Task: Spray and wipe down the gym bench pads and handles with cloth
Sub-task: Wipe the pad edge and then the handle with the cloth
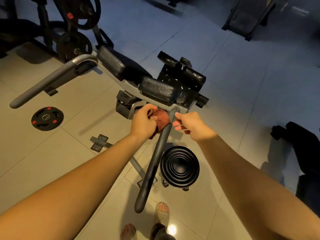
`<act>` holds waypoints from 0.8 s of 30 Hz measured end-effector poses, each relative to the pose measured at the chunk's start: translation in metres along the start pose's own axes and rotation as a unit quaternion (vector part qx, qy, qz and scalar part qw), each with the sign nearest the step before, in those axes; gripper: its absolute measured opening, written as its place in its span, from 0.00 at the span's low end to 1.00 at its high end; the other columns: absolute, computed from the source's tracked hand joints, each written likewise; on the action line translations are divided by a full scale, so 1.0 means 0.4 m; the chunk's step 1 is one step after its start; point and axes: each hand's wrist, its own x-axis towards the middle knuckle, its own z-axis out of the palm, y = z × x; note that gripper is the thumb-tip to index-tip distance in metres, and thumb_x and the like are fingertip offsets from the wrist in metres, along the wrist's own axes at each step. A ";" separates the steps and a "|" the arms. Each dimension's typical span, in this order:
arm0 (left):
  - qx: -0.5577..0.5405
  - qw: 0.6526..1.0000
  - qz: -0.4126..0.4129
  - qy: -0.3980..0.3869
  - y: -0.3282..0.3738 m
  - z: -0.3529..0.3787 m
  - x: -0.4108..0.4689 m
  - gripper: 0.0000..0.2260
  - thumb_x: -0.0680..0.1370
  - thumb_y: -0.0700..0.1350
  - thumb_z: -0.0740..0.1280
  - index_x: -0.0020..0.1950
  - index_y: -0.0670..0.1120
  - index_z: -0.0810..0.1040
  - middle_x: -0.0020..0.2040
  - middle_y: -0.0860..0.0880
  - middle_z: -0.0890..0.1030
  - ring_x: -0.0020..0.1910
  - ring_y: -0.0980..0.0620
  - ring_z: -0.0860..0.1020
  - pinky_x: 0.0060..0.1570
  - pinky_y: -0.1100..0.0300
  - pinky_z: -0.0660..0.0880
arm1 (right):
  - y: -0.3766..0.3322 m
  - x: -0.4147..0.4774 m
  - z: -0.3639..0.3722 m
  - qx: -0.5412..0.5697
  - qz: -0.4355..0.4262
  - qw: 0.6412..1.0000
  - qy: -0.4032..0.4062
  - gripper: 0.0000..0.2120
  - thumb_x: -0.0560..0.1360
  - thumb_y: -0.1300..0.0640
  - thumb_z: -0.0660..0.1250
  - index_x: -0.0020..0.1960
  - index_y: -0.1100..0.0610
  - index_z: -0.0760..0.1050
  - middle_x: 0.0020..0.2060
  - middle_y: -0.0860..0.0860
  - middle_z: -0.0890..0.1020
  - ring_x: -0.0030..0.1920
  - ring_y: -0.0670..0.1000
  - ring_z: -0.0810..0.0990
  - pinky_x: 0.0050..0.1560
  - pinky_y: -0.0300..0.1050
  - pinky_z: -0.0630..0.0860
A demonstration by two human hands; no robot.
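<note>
I have the left hand (pixel 143 121) out in front, its fingers curled tight round a crumpled reddish-brown cloth (pixel 161 119) and pressing it against the left side of the long black padded handle bar (pixel 154 167). The contact is near the far end of the bar, where it bends into the grey metal frame (pixel 128 84) of the bench. The right hand (pixel 191 124) sits just right of the same bar, its fingers loosely curled with the tips close to the bar. Something thin and pale shows at the fingertips, and I cannot tell whether the hand grips it or the bar.

Just beyond the hands is the small black textured seat pad (pixel 157 89), with the longer black back pad (pixel 117 64) running away to the far left. A pair of black foam rollers (pixel 192 77) stands to the right of the seat. A second grey and black handle bar (pixel 46 84) reaches out to the left. On the tiled floor (pixel 225 84) lies a black weight plate with red marks (pixel 47 118) at left. A round black ribbed disc (pixel 180 166) sits just right of the near bar.
</note>
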 end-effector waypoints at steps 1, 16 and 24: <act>-0.016 1.000 -0.015 0.001 -0.012 0.012 -0.008 0.13 0.79 0.35 0.68 0.61 0.45 0.81 0.52 0.52 0.82 0.54 0.53 0.79 0.56 0.65 0.73 | 0.002 0.004 0.006 0.004 0.000 1.000 -0.007 0.11 0.82 0.54 0.67 0.44 0.59 0.77 0.39 0.54 0.83 0.32 0.49 0.80 0.26 0.38 0.67; 0.012 1.000 0.017 -0.004 -0.029 0.031 -0.093 0.10 0.72 0.43 0.79 0.51 0.49 0.83 0.49 0.52 0.82 0.48 0.55 0.80 0.51 0.62 0.75 | 0.009 0.064 -0.013 -0.061 0.036 0.990 -0.124 0.10 0.80 0.51 0.70 0.43 0.54 0.79 0.38 0.50 0.85 0.35 0.44 0.82 0.31 0.40 0.61; -0.054 0.990 -0.133 0.006 -0.017 0.003 -0.088 0.07 0.74 0.41 0.76 0.50 0.50 0.85 0.47 0.53 0.84 0.49 0.55 0.80 0.53 0.61 0.76 | 0.018 0.057 -0.008 -0.062 0.002 0.992 -0.113 0.07 0.81 0.52 0.69 0.49 0.55 0.81 0.38 0.48 0.87 0.35 0.44 0.84 0.31 0.41 0.62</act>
